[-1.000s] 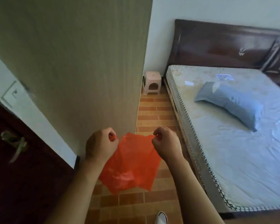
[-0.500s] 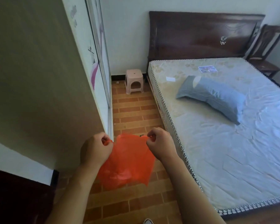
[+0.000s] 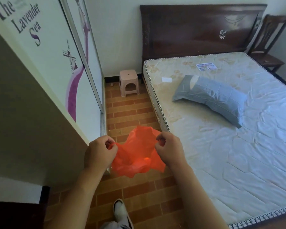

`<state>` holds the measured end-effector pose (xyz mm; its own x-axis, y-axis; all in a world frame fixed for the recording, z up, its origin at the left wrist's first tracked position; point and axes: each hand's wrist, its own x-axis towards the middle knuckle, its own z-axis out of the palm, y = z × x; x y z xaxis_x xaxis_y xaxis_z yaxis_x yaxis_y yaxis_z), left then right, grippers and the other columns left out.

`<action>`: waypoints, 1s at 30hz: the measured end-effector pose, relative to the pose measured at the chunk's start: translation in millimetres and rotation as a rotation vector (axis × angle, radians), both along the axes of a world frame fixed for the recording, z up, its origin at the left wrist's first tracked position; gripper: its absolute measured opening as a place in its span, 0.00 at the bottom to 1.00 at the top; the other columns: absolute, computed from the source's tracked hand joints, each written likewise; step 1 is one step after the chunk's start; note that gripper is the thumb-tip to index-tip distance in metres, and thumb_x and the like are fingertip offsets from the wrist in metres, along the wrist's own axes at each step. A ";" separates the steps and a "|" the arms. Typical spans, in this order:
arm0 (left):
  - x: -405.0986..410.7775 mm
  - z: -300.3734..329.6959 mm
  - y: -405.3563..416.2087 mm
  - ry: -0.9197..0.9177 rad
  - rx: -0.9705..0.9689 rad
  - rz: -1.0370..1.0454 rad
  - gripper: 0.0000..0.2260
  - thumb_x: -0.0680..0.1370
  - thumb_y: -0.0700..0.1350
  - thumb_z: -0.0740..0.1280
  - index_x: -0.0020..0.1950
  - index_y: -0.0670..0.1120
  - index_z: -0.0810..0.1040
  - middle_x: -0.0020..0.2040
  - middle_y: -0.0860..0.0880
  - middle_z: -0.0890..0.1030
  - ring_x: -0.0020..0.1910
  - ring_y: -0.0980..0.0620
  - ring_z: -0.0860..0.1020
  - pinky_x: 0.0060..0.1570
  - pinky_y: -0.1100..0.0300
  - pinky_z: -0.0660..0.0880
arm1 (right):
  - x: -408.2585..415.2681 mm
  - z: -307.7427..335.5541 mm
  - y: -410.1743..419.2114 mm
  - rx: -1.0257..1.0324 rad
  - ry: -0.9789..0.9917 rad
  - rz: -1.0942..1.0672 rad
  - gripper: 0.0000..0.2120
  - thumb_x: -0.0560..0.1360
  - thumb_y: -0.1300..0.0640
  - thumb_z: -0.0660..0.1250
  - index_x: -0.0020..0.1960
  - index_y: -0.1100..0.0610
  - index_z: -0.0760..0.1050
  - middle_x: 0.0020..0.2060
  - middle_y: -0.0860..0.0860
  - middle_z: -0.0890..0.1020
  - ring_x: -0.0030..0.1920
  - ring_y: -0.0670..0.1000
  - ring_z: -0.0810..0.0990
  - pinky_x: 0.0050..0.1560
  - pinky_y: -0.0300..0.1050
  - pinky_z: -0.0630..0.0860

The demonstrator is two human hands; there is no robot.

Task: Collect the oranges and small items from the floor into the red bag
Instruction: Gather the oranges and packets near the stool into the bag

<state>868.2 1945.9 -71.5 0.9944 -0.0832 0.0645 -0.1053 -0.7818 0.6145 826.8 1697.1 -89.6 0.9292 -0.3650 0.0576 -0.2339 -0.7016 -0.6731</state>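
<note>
The left hand [image 3: 100, 151] pinches one edge of the red bag [image 3: 137, 152] and the right hand [image 3: 169, 149] pinches the other, each grip pressed tight on thin plastic. The bag hangs in the air between them, soft, light and probably slippery; its edges look best to hold. Below is brick floor [image 3: 130, 109], with no oranges in sight, and a bed [image 3: 221, 129] to the right

Both hands, left hand [image 3: 100, 150] and right hand [image 3: 169, 148], pinch the red bag [image 3: 137, 154] open at 6 o'clock; pink stool [image 3: 128, 82] sits at 12.
</note>
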 end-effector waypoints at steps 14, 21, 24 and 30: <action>144.8 -22.0 -45.8 0.017 -0.044 -0.119 0.03 0.78 0.47 0.71 0.44 0.55 0.81 0.38 0.57 0.81 0.38 0.58 0.79 0.37 0.67 0.75 | 124.6 9.0 -31.8 -0.093 0.044 -0.037 0.07 0.69 0.59 0.69 0.42 0.48 0.79 0.36 0.42 0.78 0.38 0.43 0.76 0.36 0.40 0.73; 197.9 -24.1 -58.2 0.024 -0.070 -0.129 0.03 0.77 0.46 0.71 0.43 0.53 0.81 0.37 0.58 0.80 0.39 0.58 0.79 0.37 0.62 0.78 | 165.1 7.6 -39.4 -0.081 0.048 -0.053 0.08 0.68 0.61 0.67 0.42 0.49 0.79 0.36 0.41 0.76 0.39 0.46 0.75 0.37 0.40 0.68; 213.9 -28.6 -67.2 0.037 -0.071 -0.108 0.04 0.77 0.46 0.71 0.42 0.54 0.81 0.36 0.58 0.80 0.38 0.58 0.79 0.37 0.62 0.78 | 182.7 8.2 -49.8 -0.066 0.060 -0.046 0.08 0.69 0.60 0.67 0.43 0.49 0.80 0.37 0.42 0.77 0.40 0.46 0.76 0.37 0.40 0.69; 249.3 -50.5 -90.3 0.069 -0.053 -0.029 0.04 0.77 0.47 0.72 0.43 0.54 0.80 0.37 0.57 0.81 0.38 0.58 0.79 0.37 0.63 0.77 | 231.9 -10.9 -75.9 -0.061 0.083 0.011 0.08 0.69 0.61 0.68 0.43 0.50 0.80 0.37 0.42 0.78 0.39 0.45 0.77 0.37 0.39 0.70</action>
<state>1117.5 1855.6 -121.9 0.9939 -0.1100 0.0013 -0.0834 -0.7456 0.6611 1058.7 1621.2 -100.4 0.9357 -0.3527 0.0023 -0.2788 -0.7436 -0.6077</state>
